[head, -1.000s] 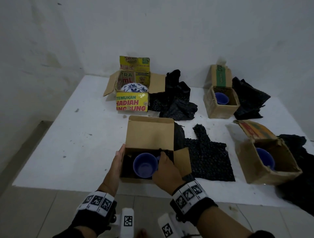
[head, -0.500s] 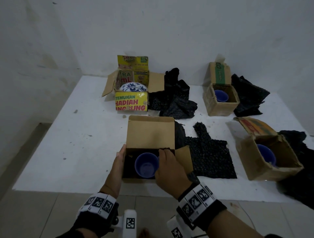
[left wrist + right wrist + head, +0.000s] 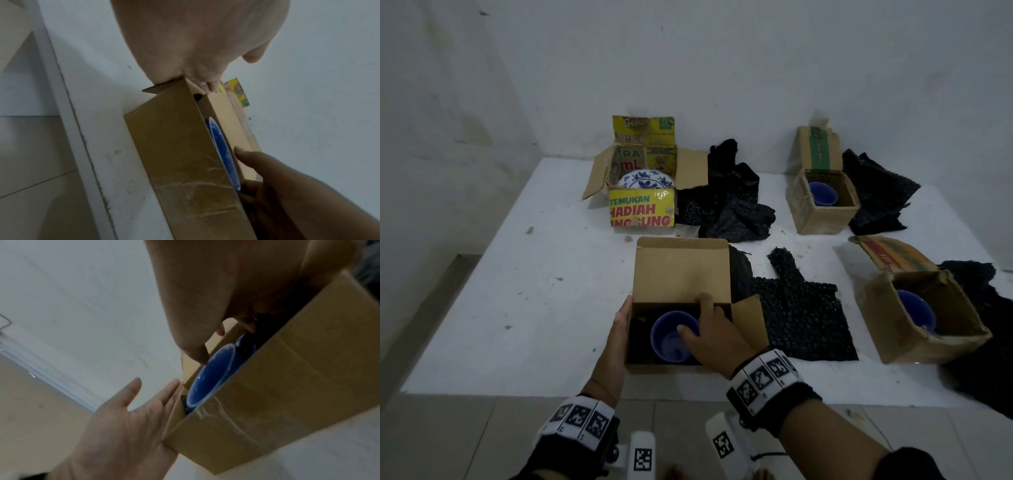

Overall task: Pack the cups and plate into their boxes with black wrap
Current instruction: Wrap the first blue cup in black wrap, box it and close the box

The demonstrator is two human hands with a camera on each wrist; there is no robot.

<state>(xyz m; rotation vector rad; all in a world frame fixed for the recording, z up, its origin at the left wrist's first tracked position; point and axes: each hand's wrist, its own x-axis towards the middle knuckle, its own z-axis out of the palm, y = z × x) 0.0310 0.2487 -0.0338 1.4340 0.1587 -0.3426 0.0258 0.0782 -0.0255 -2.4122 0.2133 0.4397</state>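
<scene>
Change: the right hand (image 3: 717,337) has been moved further into the near plain brown cardboard box (image 3: 681,274) than half a second ago — the thumb now lies across the rim of the glossy blue round cup (image 3: 674,337) and the fingers are curled round its far side, so the cup is gripped. The cup is judged either to be in the course of being seated on the black lining or about to be lifted out for wrapping; which cannot be told.
Left hand: the left hand (image 3: 616,342) is laid flat, fingers straight, against the box's left wall as before, so the box is steadied.
Near box: stiff matte card, back lid flap raised, a side flap folded out to the right; clear tape is seen on its front wall in the wrist views.
Beside it: a flat sheet of black bubbled wrap (image 3: 801,315) is spread on the white table (image 3: 517,291) — dimpled, soft, thin.
Right: a worn brown box (image 3: 928,325) tilted toward the camera holds a second blue cup (image 3: 916,311).
Far: a yellow printed carton (image 3: 642,209) holds a blue-and-white patterned plate (image 3: 645,180); crumpled black wrap (image 3: 729,202) lies beside it, and a small brown box (image 3: 822,205) holds a third blue cup (image 3: 822,193).
</scene>
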